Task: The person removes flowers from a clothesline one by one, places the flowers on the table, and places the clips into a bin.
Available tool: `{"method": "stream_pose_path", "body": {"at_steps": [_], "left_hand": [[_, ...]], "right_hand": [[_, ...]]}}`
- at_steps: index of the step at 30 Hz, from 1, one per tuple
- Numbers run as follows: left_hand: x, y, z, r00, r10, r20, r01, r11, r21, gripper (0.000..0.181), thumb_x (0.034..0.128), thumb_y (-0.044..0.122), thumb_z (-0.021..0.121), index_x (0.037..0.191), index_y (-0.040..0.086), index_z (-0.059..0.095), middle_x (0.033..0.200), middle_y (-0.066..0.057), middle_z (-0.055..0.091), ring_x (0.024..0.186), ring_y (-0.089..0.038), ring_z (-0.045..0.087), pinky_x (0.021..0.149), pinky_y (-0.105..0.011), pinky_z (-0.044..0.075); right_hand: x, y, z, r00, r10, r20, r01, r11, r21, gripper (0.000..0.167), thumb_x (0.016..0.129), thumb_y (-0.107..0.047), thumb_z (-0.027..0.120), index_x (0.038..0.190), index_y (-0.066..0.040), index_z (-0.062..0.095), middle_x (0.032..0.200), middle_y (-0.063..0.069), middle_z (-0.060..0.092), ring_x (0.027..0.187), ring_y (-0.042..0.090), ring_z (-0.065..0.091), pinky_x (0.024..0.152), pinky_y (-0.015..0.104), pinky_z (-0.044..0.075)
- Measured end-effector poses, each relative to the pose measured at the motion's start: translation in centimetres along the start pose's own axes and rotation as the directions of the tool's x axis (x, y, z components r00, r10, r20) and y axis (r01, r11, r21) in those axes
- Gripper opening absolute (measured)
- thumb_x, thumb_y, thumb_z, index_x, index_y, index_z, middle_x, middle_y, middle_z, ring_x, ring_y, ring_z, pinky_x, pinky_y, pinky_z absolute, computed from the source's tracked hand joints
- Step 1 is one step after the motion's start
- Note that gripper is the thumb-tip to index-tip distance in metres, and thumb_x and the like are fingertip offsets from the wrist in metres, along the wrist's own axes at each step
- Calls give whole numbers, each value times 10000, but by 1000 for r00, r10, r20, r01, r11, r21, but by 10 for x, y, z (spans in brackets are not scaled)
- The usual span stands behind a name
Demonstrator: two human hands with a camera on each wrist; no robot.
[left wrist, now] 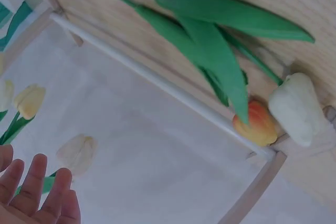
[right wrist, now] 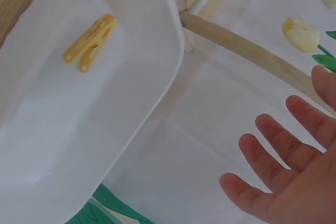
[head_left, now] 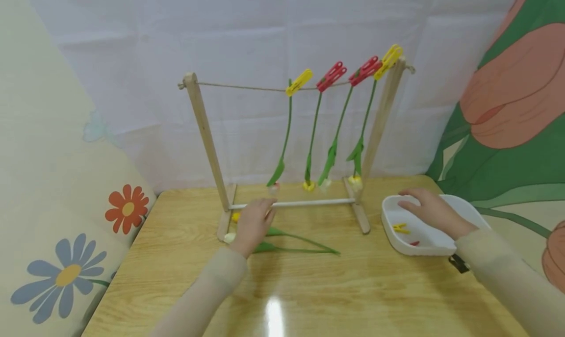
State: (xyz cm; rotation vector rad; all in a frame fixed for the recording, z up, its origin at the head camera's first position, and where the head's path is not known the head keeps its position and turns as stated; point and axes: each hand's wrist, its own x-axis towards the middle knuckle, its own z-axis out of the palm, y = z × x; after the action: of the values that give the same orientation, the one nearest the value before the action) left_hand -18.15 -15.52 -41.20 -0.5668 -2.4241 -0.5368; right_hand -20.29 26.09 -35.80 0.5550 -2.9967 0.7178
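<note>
My left hand [head_left: 255, 224] hovers over two tulips lying on the table, its fingers relaxed and holding nothing. One tulip has a white bloom [left wrist: 298, 109]; the other's bloom [left wrist: 254, 124] is orange-yellow. Their green stems [head_left: 304, 250] point right. Over the white tray [head_left: 388, 229], my right hand [head_left: 434, 212] is spread with empty fingers. A yellow clothespin [right wrist: 90, 43] lies inside the tray, and part of a red one [head_left: 414, 243] shows by the near wall. Several tulips hang bloom-down from a rope [head_left: 247, 87], held by yellow and red clothespins [head_left: 331, 76].
A wooden frame with a left post [head_left: 207, 141], a right post [head_left: 383, 116] and a white lower bar [head_left: 309, 203] carries the rope. Behind it hangs a white cloth [head_left: 238, 33]. A small black object [head_left: 459, 264] sits beside the tray. Flower-painted panels [head_left: 525, 91] flank the table.
</note>
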Motion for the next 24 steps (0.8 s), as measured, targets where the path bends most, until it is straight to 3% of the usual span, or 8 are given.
{"method": "stream_pose_path", "body": {"at_steps": [4,12,18,24], "left_hand": [[9,2,-8,999,-34,-2,34,998,-57,265,888,101,708,1139,20,680,981,-108,712,842,-266,666,718,-394,569],[17,10,-17,978,-193,84,205,963,-174,284,947,137,643,1214,46,662,1094,-92,698,1017,-282,645,810,-429,558],[24,18,-25,972,-230,44,234,949,-213,242,965,156,616,1164,30,669,1083,-112,693,1022,-297,639,854,-437,544],[34,25,-32,965,-258,57,264,932,-250,265,979,179,596,1189,23,639,1130,-106,667,1075,-285,606,890,-423,527]], "right_hand": [[0,-10,-1,998,-43,-47,43,999,-5,381,984,-147,579,1197,168,555,1200,385,545,1142,552,469,949,646,382],[2,-28,-1,988,-121,-98,122,993,4,330,958,-86,605,1162,171,579,1152,363,584,1106,530,509,940,631,404],[2,-40,-1,986,-133,-105,135,991,9,348,973,-109,589,1202,152,567,1185,351,573,1124,515,501,940,631,409],[-1,-48,-2,976,-160,-148,162,987,7,315,964,-67,588,1205,136,571,1187,343,573,1120,508,500,929,630,411]]}}
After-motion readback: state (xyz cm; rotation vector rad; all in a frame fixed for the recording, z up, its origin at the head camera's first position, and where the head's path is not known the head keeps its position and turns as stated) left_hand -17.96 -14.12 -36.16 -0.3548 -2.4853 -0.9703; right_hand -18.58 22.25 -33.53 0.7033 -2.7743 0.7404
